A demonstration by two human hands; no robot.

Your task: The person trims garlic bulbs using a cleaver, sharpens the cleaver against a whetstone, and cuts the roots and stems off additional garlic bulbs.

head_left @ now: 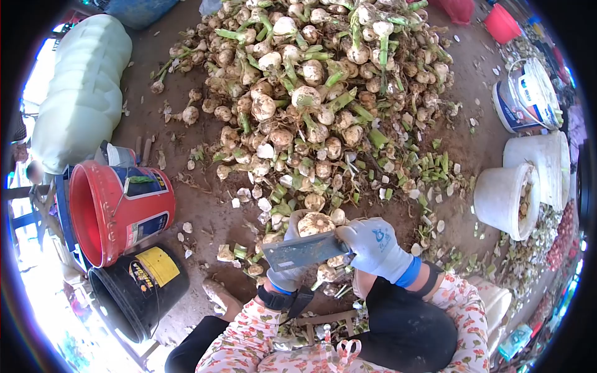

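In my right hand (pixel 377 245), gloved in pale blue-white, is a cleaver (pixel 303 250) with a wide, stained dark blade. My gloved left hand (pixel 289 276), partly hidden behind the blade, is closed around a round, soil-stained bulb (pixel 315 223). The blade lies just below this bulb's near side; whether its edge touches cannot be made out. Beyond my hands rises a large heap of similar bulbs (pixel 308 96), many with green stalks and dirty roots. Cut stalk pieces (pixel 435 166) and pale scraps lie around the heap's near and right sides.
To the left, a red bucket (pixel 146 202) and a black bucket (pixel 166 273) lie tipped, below a big pale plastic container (pixel 81 87). White buckets (pixel 497 199) stand at right, one holding pieces. A blue-and-white bucket (pixel 522 99) is farther back. My bent knees flank the work spot.
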